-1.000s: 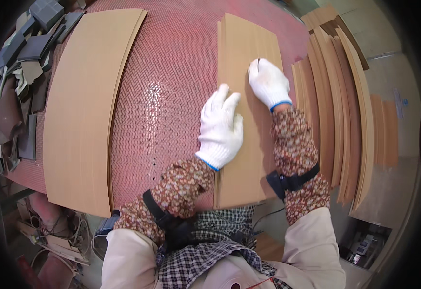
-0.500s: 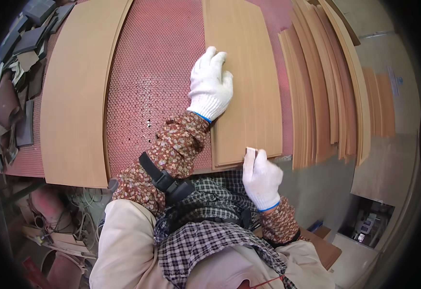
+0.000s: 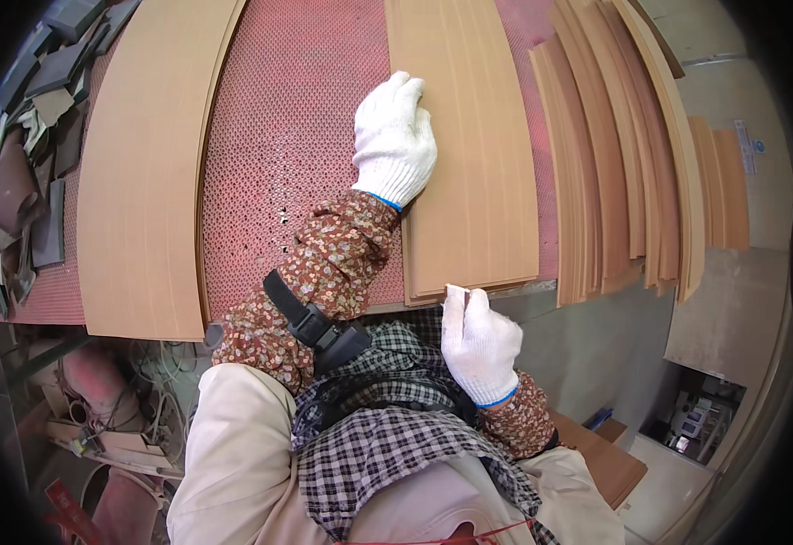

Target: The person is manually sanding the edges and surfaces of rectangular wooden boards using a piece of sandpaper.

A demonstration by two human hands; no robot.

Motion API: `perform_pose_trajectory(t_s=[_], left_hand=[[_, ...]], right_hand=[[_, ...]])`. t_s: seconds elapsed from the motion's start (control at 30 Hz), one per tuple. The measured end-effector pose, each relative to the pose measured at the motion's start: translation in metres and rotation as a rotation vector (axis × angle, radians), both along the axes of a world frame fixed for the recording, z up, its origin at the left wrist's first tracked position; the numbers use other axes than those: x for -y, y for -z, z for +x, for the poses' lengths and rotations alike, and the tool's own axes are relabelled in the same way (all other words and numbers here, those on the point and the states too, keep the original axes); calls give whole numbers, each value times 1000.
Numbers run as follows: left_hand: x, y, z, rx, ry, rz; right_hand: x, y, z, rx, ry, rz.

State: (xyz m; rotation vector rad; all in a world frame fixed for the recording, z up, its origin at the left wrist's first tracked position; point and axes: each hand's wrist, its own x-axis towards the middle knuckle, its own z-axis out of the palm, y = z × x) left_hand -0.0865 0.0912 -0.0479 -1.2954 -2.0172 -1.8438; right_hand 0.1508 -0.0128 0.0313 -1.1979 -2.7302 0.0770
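A stack of long, thin tan wood boards (image 3: 473, 173) lies on a red perforated mat (image 3: 301, 100). My left hand (image 3: 394, 136), in a white knitted glove with a blue cuff edge, lies over the left edge of this stack. Its fingers are bent and close together; what their tips hold, if anything, is hidden. Just below the near end of the stack is my right hand (image 3: 482, 345), also gloved in white. Its fingers are curled closed, with one pale, flat-looking tip close to the boards' near edge. Whatever it pinches is too small to make out.
Another tan board stack (image 3: 147, 173) lies on the left. Brown wood strips (image 3: 587, 173) stand in rows at the right. Dark grey pads and scraps (image 3: 49, 209) pile up at the far left. Hoses and a reddish machine part (image 3: 92, 386) are under the table's left side.
My right hand has moved left and slightly down, along the stack's near end. My left hand has shifted slightly away from me along the board edge. The whole view has tilted slightly.
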Motion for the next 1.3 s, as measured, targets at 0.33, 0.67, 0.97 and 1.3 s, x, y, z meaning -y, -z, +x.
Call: perform_pose_trajectory(t_s=[0.33,0.67,0.97,1.3], left_hand=[[-8,-16,-10,45,79,-69],[-9,-19,-1,57,-18,-106],[-18,-61,2,104,7,-152],[9,-39,42,27,-112,-125]], right_hand=[[-13,-5,-9,44,-14,25],[-135,-18,-100,75,-81,33],[-329,-54,-265,101,28,10],[-404,-46,-341,72,-80,-110]])
